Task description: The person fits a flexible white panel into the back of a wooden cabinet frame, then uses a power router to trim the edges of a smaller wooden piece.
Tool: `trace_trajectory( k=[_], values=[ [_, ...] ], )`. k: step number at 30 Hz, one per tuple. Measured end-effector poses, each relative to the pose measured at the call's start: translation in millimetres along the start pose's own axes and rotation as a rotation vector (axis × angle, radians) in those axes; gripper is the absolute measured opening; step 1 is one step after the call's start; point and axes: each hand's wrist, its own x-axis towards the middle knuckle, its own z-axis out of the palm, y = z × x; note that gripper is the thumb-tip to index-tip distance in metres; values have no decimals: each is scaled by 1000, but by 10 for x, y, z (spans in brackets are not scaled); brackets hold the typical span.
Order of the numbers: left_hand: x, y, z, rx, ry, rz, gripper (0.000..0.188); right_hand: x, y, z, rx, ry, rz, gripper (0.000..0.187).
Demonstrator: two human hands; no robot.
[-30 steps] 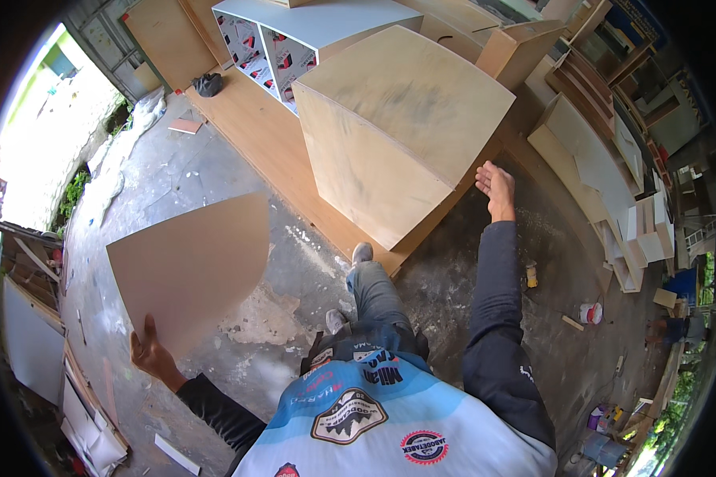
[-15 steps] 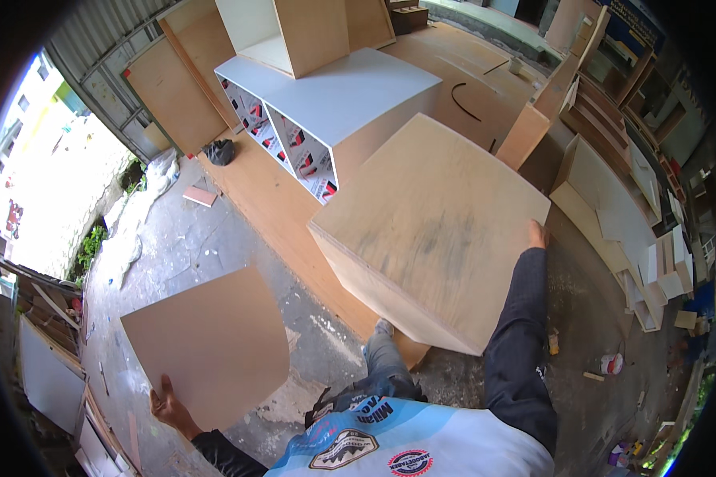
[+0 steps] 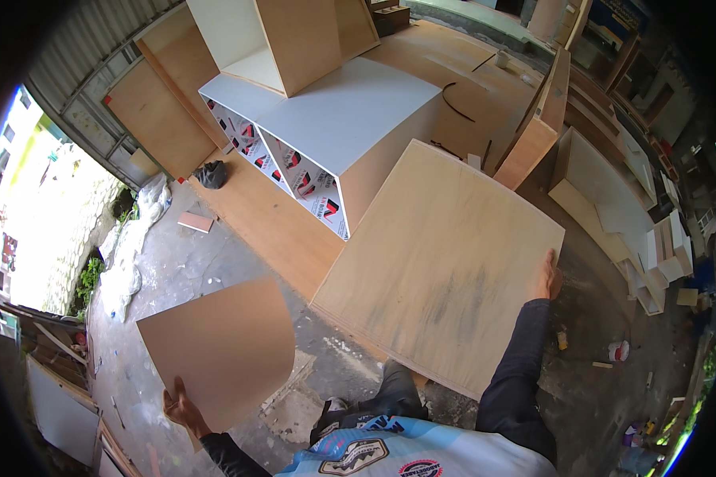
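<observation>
My left hand [image 3: 183, 409] grips a thin brown board [image 3: 223, 350] by its lower left edge, thumb on the face and the other fingers mostly behind it. The board has one rounded side and hangs over the concrete floor. At the right, my right hand [image 3: 546, 277] is closed on the edge of a large plywood box [image 3: 429, 262], whose broad face carries dark grey smudges. This box leans toward me in front of my legs. Behind it a white-topped cabinet [image 3: 334, 103] lies with two openings facing left, lined with printed sheet.
A smaller open box [image 3: 294, 48] stands on the white-topped cabinet. Plywood sheets [image 3: 163, 119] lean on the metal wall. A black bag [image 3: 211, 174] lies beside the long plywood strip [image 3: 254, 203] on the floor. Unfinished cabinets [image 3: 597, 211] line the right side, near a small tub [image 3: 619, 350].
The plywood box has tipped toward me, so its side face no longer shows. My right hand has moved down a little with it. The brown board has shifted slightly right, still in my left hand.
</observation>
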Motion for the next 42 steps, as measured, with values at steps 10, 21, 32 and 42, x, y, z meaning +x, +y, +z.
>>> trace_trajectory(
  k=[10, 21, 32, 42],
  values=[
    [709, -670, -354, -259, -95, -15, 22, -1481, 852, -826, 25, 113, -1, 101],
    [1423, -1676, -1576, -136, -196, -11, 30, -3288, 2228, -1333, 210, 272, 29, 92],
    [1179, -1882, -2336, 18, -210, -98, 37, -4385, 4031, -1101, 484, 496, -77, 73],
    [1312, -2006, -2481, -95, -230, -85, 29, -5562, 5854, -732, 1028, 598, 363, 71]
  ],
)
